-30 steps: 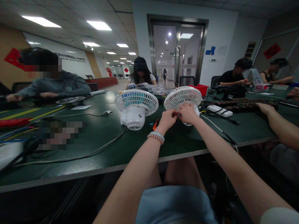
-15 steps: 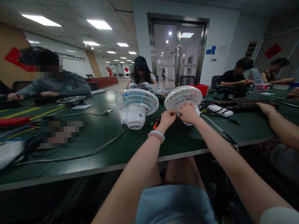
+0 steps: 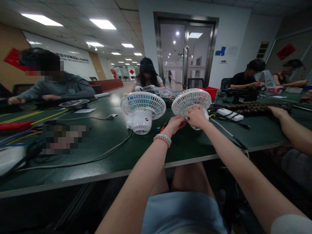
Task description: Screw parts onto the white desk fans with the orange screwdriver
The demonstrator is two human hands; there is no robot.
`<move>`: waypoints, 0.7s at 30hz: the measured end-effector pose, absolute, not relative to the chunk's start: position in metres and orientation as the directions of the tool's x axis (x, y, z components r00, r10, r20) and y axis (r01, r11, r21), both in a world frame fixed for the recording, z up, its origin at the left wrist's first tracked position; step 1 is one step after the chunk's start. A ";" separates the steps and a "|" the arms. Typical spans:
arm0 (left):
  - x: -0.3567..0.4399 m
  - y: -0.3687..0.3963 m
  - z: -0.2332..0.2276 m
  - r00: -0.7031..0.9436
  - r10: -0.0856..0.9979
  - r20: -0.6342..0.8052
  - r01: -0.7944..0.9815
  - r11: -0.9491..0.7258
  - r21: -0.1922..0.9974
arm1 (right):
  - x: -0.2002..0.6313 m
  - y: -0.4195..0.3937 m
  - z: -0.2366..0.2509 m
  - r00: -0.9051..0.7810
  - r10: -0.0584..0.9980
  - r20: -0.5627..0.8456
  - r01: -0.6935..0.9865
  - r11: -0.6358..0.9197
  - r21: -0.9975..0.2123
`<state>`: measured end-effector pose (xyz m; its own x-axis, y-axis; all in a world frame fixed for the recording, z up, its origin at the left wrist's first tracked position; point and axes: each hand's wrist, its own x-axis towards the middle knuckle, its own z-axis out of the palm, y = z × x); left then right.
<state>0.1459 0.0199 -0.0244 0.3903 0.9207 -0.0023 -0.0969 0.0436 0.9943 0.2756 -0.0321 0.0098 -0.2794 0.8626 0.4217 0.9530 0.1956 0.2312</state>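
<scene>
A: State the work surface.

B: A dark green table [image 3: 102, 152] spans the view. Its near edge runs just above the person's lap. Bare surface lies between that edge and the two fans. A grey cable [image 3: 80, 163] crosses the left part of this area.

A: Locate the main units.

B: The left fan [image 3: 143, 110] stands unattended on the table, grille tilted upward. The right fan [image 3: 191, 103] stands just beside it. A narrow gap separates the two grilles. The right fan's white cord [image 3: 220, 127] runs toward the near table edge on the right.

A: Report the hands.

B: The right hand [image 3: 197, 117] is closed around the lower rear part of the right fan, below its grille. The left hand [image 3: 175, 124] meets it there, fingertips pinched narrow on a small part at that point. The part is too small to identify. A beaded bracelet [image 3: 162, 139] sits on the left wrist.

A: Clearances to the sides?

B: An orange-handled tool [image 3: 162, 128] lies on the table between the fans, near the left hand. A co-worker's forearm [image 3: 290, 130] rests on the right, well apart. A white power strip [image 3: 229, 114] lies beyond the right fan.
</scene>
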 end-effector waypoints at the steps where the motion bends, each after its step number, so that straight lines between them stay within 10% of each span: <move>1: 0.146 0.020 -0.024 0.391 0.920 -0.011 -0.103 0.056 0.993 | 0.275 -0.032 0.010 -0.278 0.862 0.423 0.953 0.195 0.231; 15: 0.138 0.026 -0.017 0.406 0.914 0.014 0.103 -0.061 0.993 | 0.276 -0.032 0.010 -0.279 0.858 0.430 0.954 0.196 0.228; 21: 0.108 0.043 -0.008 0.209 0.881 0.424 0.747 -0.424 0.513 | 0.276 -0.032 0.012 -0.273 0.863 0.424 0.956 0.194 0.222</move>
